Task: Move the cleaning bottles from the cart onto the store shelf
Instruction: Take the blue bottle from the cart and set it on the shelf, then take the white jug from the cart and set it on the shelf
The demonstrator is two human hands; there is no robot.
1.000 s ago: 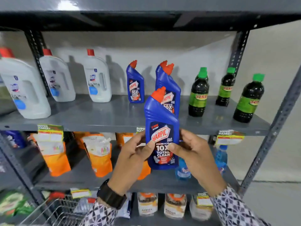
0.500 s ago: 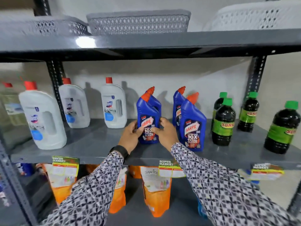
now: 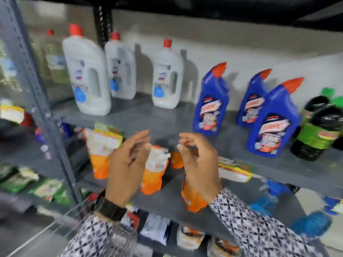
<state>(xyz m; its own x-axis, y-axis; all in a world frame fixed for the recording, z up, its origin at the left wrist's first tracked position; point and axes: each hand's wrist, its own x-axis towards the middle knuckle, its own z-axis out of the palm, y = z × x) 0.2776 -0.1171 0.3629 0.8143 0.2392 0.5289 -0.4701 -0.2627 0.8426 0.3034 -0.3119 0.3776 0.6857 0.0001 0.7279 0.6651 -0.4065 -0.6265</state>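
Three blue cleaner bottles with orange caps stand on the grey shelf: one at the middle, one behind at the right, one in front at the right. My left hand and my right hand hover empty below and in front of the shelf edge, palms facing each other, fingers apart. Both are clear of the bottles. The wire rim of the cart shows at the lower left. The picture is blurred by motion.
Three white jugs with red caps stand on the left of the same shelf. Dark bottles with green labels stand at its right end. Orange pouches fill the shelf below. A grey upright post rises at the left.
Both hands have let go of the blue bottle, which now stands on the shelf, and have drawn back and down. The view has swung left and down.
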